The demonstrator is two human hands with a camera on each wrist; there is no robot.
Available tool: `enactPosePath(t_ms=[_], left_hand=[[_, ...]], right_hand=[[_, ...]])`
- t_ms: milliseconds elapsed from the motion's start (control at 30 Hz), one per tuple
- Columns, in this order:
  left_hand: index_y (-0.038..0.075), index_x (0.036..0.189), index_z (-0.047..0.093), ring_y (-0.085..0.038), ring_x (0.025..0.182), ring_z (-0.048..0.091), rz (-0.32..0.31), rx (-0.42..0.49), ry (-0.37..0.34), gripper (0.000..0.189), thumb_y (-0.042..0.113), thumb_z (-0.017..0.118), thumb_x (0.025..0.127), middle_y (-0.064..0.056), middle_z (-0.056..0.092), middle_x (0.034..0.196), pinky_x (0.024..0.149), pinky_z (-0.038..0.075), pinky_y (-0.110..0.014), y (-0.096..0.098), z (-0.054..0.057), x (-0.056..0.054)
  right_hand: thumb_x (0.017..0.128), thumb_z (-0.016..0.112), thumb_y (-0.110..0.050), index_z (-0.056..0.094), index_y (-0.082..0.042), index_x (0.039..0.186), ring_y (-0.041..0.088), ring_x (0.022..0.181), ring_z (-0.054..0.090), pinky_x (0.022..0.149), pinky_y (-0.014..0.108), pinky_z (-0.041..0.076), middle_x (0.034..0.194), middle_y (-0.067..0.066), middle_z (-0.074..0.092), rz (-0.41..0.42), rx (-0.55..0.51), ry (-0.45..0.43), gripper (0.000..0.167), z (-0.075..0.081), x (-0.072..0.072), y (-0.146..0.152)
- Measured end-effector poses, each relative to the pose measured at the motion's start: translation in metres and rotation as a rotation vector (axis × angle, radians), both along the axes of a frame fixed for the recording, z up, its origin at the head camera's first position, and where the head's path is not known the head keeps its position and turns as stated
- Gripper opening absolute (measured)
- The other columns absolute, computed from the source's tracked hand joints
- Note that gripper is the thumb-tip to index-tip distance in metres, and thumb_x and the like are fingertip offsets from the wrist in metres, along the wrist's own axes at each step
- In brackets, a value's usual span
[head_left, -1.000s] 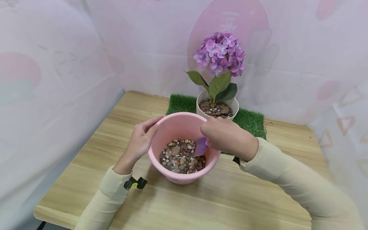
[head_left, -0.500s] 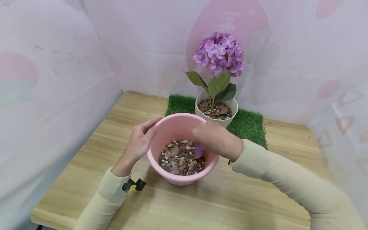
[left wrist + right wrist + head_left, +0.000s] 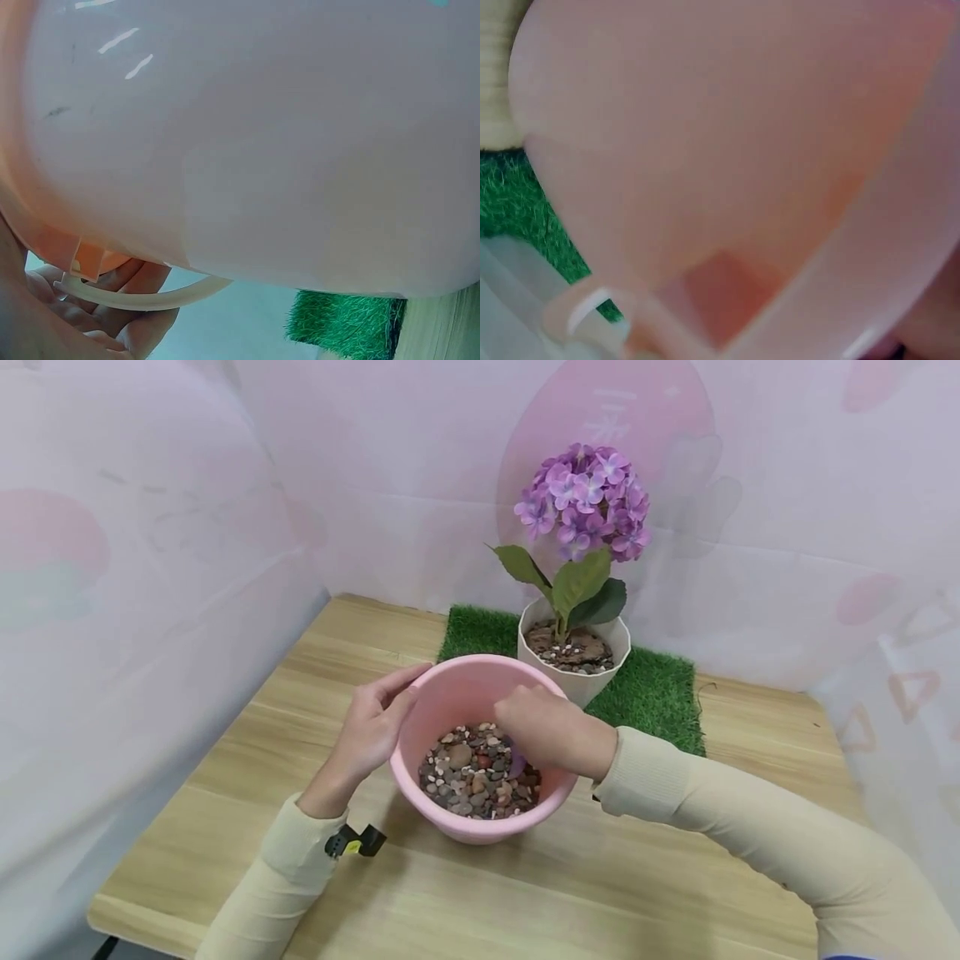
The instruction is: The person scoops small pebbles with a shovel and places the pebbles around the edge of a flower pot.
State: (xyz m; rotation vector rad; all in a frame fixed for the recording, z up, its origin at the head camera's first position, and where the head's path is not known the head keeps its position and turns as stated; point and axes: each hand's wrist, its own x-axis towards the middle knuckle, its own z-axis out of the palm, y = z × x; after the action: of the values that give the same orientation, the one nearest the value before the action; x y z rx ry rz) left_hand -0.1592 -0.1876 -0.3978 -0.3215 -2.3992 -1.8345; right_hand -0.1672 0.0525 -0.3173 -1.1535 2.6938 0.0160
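Observation:
A pink bucket (image 3: 480, 828) with pebbles (image 3: 461, 781) in it stands on the wooden table. My left hand (image 3: 367, 731) holds its left rim; in the left wrist view the fingers (image 3: 142, 319) lie by the bucket's white handle (image 3: 150, 301). Inside the right part of the bucket my right hand (image 3: 551, 728) grips a small purple scoop (image 3: 517, 763). Its blade dips at the pebbles, and my fist hides its handle. The right wrist view is filled mostly by the bucket's outer wall (image 3: 705, 150).
Behind the bucket, a white pot (image 3: 577, 685) with a purple hydrangea (image 3: 585, 506) stands on a green turf mat (image 3: 652, 693). Printed cloth (image 3: 405, 468) encloses the back and sides of the table (image 3: 450, 902). A blue edge (image 3: 847, 957) shows at the bottom right.
My right hand has moved left and lower into the bucket with the scoop, whose blade is now less visible. The left hand keeps its place on the rim.

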Motion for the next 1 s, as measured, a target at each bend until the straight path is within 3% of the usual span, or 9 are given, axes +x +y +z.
enactPosePath(t_ms=[133,333,433,567,833,1000], left_hand=[[0.001,0.146,0.062,-0.039,0.118,0.073,-0.002,0.006,-0.002,0.038,0.013,0.054,0.110,-0.022,0.068,0.141,0.088,0.066,-0.024,0.001,-0.001,-0.002],[0.001,0.146,0.061,-0.040,0.116,0.073,0.022,-0.012,-0.002,0.039,0.014,0.052,0.110,-0.022,0.067,0.142,0.086,0.064,-0.020,-0.004,0.000,0.005],[0.000,0.146,0.061,-0.040,0.116,0.073,0.030,-0.024,0.008,0.039,0.013,0.052,0.110,-0.022,0.068,0.141,0.086,0.065,-0.022,-0.006,0.001,0.005],[0.000,0.146,0.061,-0.040,0.115,0.074,0.029,-0.032,0.020,0.039,0.013,0.051,0.111,-0.024,0.069,0.139,0.086,0.066,-0.027,-0.005,0.001,0.004],[0.002,0.147,0.061,-0.039,0.116,0.073,0.041,-0.023,0.025,0.039,0.011,0.050,0.111,-0.023,0.068,0.140,0.089,0.067,-0.032,-0.002,0.004,0.005],[-0.002,0.146,0.060,-0.043,0.111,0.074,0.035,-0.015,0.039,0.039,0.009,0.050,0.110,-0.026,0.069,0.137,0.086,0.068,-0.036,-0.002,0.004,0.004]], right_hand=[[0.081,0.079,0.009,0.069,-0.011,0.078,0.020,0.069,0.065,0.070,0.036,0.065,0.074,0.003,0.068,0.003,-0.024,0.020,0.023,0.000,0.000,0.004],[0.077,0.069,0.018,0.073,-0.010,0.077,0.018,0.072,0.070,0.076,0.033,0.066,0.077,0.003,0.074,-0.064,-0.235,-0.044,0.028,-0.010,-0.001,0.013],[0.076,0.067,0.016,0.074,-0.009,0.073,0.017,0.067,0.070,0.067,0.027,0.063,0.074,0.004,0.075,-0.090,-0.331,-0.076,0.026,-0.019,-0.006,0.013],[0.078,0.069,0.012,0.066,-0.009,0.061,0.010,0.052,0.058,0.049,0.018,0.050,0.059,0.000,0.066,-0.089,-0.406,-0.096,0.027,-0.028,-0.013,0.010],[0.077,0.064,0.014,0.072,-0.009,0.062,0.001,0.043,0.045,0.041,0.013,0.037,0.054,-0.002,0.063,-0.001,-0.471,-0.098,0.029,-0.034,-0.015,0.007],[0.083,0.073,0.006,0.082,-0.005,0.079,0.003,0.054,0.062,0.054,0.015,0.055,0.071,0.004,0.077,0.055,-0.501,-0.032,0.015,-0.035,-0.014,0.009]])
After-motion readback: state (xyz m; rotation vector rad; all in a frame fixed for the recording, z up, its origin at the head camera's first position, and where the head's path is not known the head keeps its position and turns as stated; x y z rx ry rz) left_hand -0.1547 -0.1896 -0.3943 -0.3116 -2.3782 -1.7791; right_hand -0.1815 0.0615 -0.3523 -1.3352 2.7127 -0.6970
